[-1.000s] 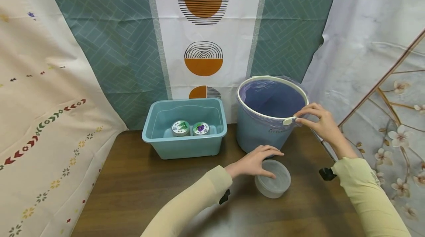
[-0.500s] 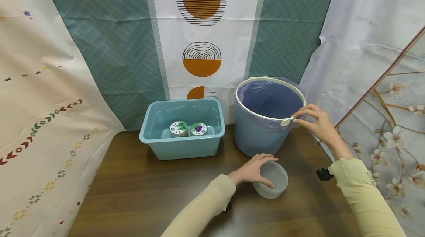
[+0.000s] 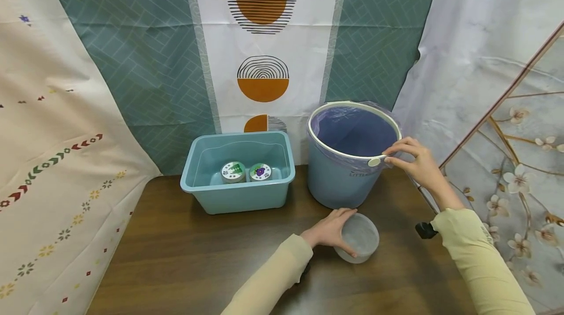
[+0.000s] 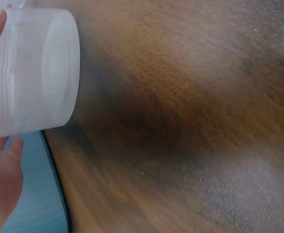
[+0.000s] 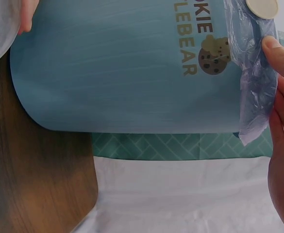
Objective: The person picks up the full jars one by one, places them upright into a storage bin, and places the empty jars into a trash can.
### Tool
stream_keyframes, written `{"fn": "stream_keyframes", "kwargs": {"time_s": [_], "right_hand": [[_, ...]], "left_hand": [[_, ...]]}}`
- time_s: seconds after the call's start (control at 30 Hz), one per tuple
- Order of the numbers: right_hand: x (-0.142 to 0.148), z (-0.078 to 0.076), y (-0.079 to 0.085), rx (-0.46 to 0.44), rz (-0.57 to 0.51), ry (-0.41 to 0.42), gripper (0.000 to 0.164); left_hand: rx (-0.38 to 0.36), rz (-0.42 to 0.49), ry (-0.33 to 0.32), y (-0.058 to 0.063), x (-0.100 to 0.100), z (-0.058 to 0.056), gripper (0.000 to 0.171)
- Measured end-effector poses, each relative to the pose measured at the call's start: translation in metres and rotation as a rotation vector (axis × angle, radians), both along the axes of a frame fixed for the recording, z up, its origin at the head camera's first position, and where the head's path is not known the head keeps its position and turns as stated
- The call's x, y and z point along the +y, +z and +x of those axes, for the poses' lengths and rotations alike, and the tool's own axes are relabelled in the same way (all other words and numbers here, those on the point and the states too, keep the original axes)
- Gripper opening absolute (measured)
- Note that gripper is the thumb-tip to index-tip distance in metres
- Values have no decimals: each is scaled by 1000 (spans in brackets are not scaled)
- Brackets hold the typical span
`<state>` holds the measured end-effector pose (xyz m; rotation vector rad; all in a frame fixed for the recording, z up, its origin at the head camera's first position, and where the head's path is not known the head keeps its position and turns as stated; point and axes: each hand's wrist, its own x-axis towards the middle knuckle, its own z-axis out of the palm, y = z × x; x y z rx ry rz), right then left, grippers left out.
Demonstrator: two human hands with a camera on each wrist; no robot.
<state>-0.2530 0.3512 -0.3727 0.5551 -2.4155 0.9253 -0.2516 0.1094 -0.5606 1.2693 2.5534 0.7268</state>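
Beside the bin's foot, in the head view, my left hand (image 3: 332, 231) grips a round translucent plastic tub (image 3: 362, 237), thumb on the near side and fingers on the far side. The left wrist view shows the tub (image 4: 40, 73) from the side, between thumb and fingers. My right hand (image 3: 416, 164) pinches the cream rim of a blue trash bin (image 3: 341, 180) at its right front. A thin purple liner bag (image 5: 253, 82) folds over that rim, with the right thumb close to a round cream button (image 5: 263, 7).
Left of the bin stands a teal plastic basin (image 3: 240, 201). Two small round containers with printed lids, one green (image 3: 233, 171) and one purple (image 3: 260, 172), sit inside it. Patterned cloths hang behind and at both sides of the brown wooden table (image 3: 185, 261).
My left hand has gone from hovering over the tub with spread fingers to holding it round its sides. The right hand stays at the bin's rim. The head view has shifted slightly.
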Motion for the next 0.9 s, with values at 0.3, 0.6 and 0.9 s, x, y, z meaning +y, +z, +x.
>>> {"fn": "stream_keyframes", "kwargs": {"time_s": [0.3,0.6,0.9], "right_hand": [[17,-17,-18,-27,9,-32,23],[6,-7,-10,-6,-17,-32,21],[-5,5,3,-25,-22,-21,17]], "left_hand": [[115,-155,-80,13,-10,-5,118],[247,-305,-135,20,-12,0,119],[285,-315,-147,22,-9,7,119]]}}
